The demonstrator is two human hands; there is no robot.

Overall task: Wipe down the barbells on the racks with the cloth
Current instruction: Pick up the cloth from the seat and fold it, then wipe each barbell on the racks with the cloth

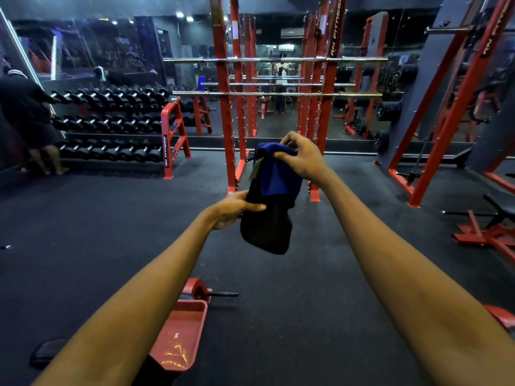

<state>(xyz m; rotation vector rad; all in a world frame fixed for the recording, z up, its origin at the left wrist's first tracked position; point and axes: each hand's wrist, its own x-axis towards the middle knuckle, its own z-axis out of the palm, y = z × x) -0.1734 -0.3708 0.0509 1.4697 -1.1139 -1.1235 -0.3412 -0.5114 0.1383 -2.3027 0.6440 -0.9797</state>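
Cloth [278,179] in mid-air, well short of the rack [227,121]; pinched at top edge by right grip [302,160], clasped at lower fold by left grip [232,208]. Fold into a thick pad, clean face outward, before approaching the barbells [278,93] lying across the rack. Wrap round the bar, then wipe end to end under firm pressure.
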